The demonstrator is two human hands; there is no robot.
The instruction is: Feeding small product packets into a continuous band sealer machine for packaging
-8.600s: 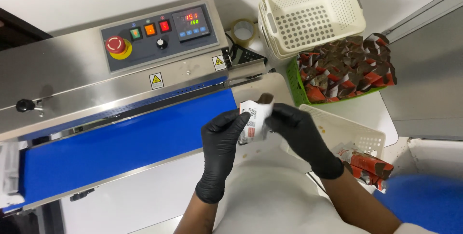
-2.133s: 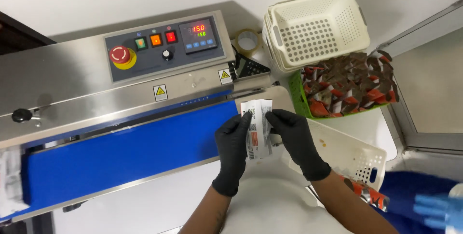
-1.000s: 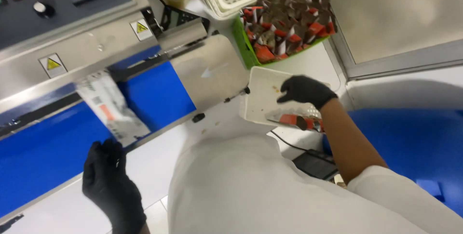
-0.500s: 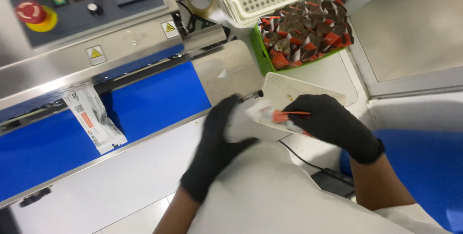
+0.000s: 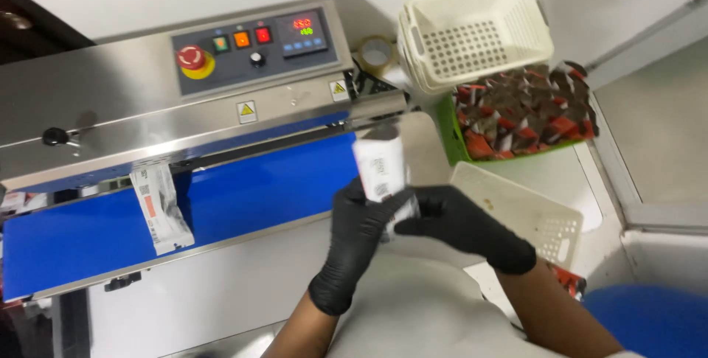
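Both black-gloved hands, left hand (image 5: 361, 236) and right hand (image 5: 461, 225), close their grip on a white printed sachet (image 5: 382, 170), readying it for the sealer's blue conveyor belt (image 5: 251, 199), which calls for aligning its open top.

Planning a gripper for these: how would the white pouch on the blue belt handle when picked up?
The pouch looks thin and flat, so probably light and floppy. Its film seems glossy, perhaps slippery. Lying flat on the belt, its edges may be hard to catch.
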